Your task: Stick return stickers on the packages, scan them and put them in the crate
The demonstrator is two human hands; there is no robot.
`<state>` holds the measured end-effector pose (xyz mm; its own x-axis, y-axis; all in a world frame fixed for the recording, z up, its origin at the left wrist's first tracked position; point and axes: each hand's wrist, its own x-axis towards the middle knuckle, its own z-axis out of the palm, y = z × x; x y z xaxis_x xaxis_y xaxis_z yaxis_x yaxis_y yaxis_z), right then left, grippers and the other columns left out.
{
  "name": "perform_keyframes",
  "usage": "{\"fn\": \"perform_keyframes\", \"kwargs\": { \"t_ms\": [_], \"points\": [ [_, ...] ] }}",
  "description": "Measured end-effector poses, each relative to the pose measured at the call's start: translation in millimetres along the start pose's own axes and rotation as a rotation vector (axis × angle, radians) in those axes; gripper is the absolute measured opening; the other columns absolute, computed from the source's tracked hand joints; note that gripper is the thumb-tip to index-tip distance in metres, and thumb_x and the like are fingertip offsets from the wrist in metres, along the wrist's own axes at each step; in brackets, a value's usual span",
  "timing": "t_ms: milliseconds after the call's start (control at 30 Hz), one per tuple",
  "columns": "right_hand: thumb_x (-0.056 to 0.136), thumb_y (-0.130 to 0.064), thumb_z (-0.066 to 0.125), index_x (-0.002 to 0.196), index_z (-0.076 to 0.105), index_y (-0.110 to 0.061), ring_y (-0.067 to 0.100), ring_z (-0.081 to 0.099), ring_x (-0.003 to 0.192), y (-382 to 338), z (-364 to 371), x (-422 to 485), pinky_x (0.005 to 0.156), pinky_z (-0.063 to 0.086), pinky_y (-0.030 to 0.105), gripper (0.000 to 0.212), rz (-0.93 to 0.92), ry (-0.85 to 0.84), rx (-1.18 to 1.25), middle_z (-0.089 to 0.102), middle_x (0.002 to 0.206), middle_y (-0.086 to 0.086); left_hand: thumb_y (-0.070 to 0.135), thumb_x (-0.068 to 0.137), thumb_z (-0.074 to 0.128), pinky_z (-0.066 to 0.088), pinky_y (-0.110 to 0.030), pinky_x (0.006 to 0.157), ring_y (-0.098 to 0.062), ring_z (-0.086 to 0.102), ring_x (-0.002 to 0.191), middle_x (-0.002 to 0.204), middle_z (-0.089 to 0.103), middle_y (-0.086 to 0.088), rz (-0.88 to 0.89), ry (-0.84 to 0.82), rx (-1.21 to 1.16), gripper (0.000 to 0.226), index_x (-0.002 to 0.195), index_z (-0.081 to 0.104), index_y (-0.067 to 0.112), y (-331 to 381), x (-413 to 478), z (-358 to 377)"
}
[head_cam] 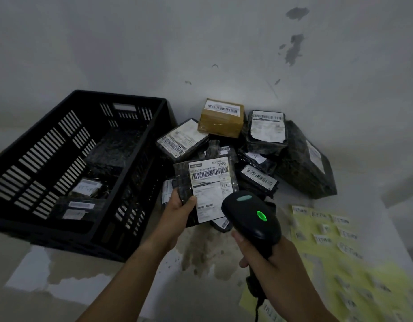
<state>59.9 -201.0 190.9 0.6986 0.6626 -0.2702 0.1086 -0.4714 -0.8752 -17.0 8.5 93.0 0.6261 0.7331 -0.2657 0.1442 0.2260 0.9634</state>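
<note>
1. The left hand (178, 205) grasps a flat package wrapped in black plastic (181, 177) at its lower left edge, with the thumb lying on the front side.
2. This package is held upright in the air, in front of the pile and to the right of the crate. Its white shipping label with a barcode (210, 182) faces the camera.
3. The right hand (268, 259) is closed around the handle of a black handheld barcode scanner (252, 217). The head of the scanner is just beside the lower right corner of the held package and covers a part of it in the view.
4. A small green light (261, 216) is lit on top of the scanner, and a dark cable (256, 307) hangs down from the handle.
5. A black plastic crate with slotted walls (45, 154) stands at the left. Some black-wrapped packages lie inside, and one carries a white handwritten sticker (86, 188) whose word is too blurred to read in full.
6. Behind the held package, a pile of parcels lies against the stained white wall (247, 54): a brown taped box (221, 118) on top and black-wrapped parcels (267, 131) around it, with white barcode labels on them.
7. To the right of the scanner, a yellow-green sheet (317, 256) lies flat and carries rows of small white handwritten stickers (320, 214). Its lower part is blurred.
</note>
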Motion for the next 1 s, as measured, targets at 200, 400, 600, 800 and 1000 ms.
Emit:
{"fn": "perform_keyframes", "kwargs": {
  "t_ms": [200, 400, 600, 800, 1000],
  "points": [
    [0.085, -0.049, 0.065, 0.073, 0.069, -0.007, 0.016, 0.064, 0.053, -4, 0, 2, 0.054, 0.048, 0.023, 0.045, -0.015, 0.025, -0.023, 0.069, 0.063, 0.004, 0.013, 0.107, 0.052, 0.053, -0.039, 0.103, -0.008, 0.066, 0.118, 0.130, 0.068, 0.011, -0.016, 0.000, 0.006, 0.035, 0.120, 0.054, 0.045, -1, 4, 2],
    [0.088, -0.042, 0.066, 0.071, 0.069, -0.007, 0.012, 0.063, 0.053, -1, 1, 7, 0.055, 0.046, 0.022, 0.039, -0.028, 0.027, -0.044, 0.067, 0.063, 0.004, 0.009, 0.107, 0.050, 0.054, -0.036, 0.102, -0.008, 0.067, 0.118, 0.126, 0.071, 0.013, -0.027, 0.005, -0.023, 0.036, 0.122, 0.055, 0.041, 0, 7, 3],
    [0.089, -0.041, 0.066, 0.070, 0.068, -0.006, 0.015, 0.061, 0.051, -4, -1, 6, 0.054, 0.046, 0.027, 0.040, -0.077, 0.018, -0.040, 0.065, 0.062, 0.009, 0.011, 0.107, 0.051, 0.049, -0.050, 0.110, -0.014, 0.064, 0.124, 0.130, 0.069, 0.010, -0.048, 0.016, -0.033, 0.038, 0.121, 0.055, 0.046, 0, 9, 2],
    [0.088, -0.039, 0.067, 0.073, 0.068, -0.007, 0.017, 0.061, 0.051, -1, 0, 8, 0.054, 0.047, 0.027, 0.036, -0.063, 0.010, -0.021, 0.065, 0.061, 0.008, 0.012, 0.107, 0.051, 0.048, -0.052, 0.110, -0.016, 0.064, 0.124, 0.131, 0.069, 0.009, -0.055, 0.007, -0.042, 0.035, 0.122, 0.055, 0.043, 2, 8, 3],
    [0.091, -0.041, 0.063, 0.094, 0.065, -0.022, 0.007, 0.067, 0.066, 22, 14, 26, 0.066, 0.055, 0.027, 0.019, 0.058, -0.037, 0.035, 0.069, 0.072, 0.000, 0.014, 0.108, 0.050, 0.053, -0.026, 0.098, -0.003, 0.063, 0.117, 0.125, 0.068, 0.017, -0.052, 0.026, -0.022, 0.033, 0.122, 0.053, 0.044, 3, 5, -3]
  ]
}}
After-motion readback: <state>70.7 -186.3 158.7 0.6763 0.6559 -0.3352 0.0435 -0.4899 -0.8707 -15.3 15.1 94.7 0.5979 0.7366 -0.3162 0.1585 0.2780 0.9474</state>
